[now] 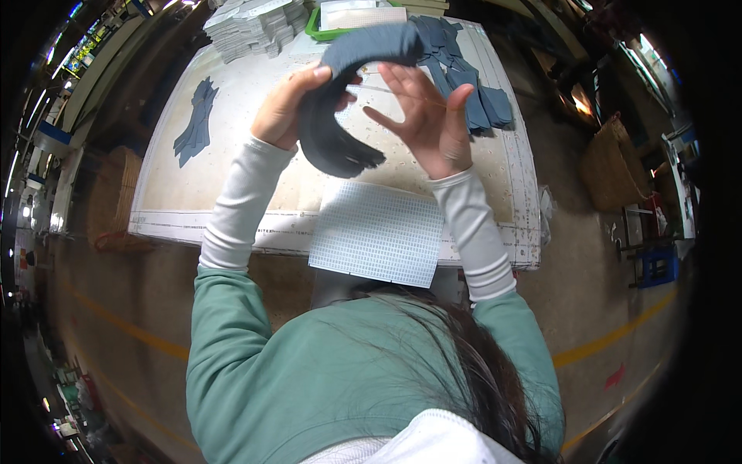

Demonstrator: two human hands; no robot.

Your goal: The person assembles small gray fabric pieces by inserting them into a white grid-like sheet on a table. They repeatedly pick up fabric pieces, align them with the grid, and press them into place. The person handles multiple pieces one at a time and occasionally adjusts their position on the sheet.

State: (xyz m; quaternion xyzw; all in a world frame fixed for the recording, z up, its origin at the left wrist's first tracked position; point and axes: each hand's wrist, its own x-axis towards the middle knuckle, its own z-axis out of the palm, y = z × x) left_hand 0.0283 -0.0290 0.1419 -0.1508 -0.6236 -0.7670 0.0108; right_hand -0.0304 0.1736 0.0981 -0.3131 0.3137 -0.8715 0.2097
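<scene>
A thick bundle of dark blue cut fabric pieces point(328, 116) is bent into a C shape above the table. My left hand point(290, 104) is closed around its left side, thumb on top. To the right of the bundle, my right hand point(429, 116) is raised with its fingers spread and the palm showing. A thin, pale strand point(410, 94) crosses in front of that palm toward the bundle; I cannot tell exactly what it is. Below the hands, a sheet of small printed labels point(379, 232) overhangs the table's near edge.
The pale table point(224, 166) carries a small blue fabric stack point(199, 120) at left and more blue pieces point(471, 93) at far right. Grey stacks point(251, 27) and a green tray point(313, 27) stand at the back. Woven baskets point(614, 166) flank the table.
</scene>
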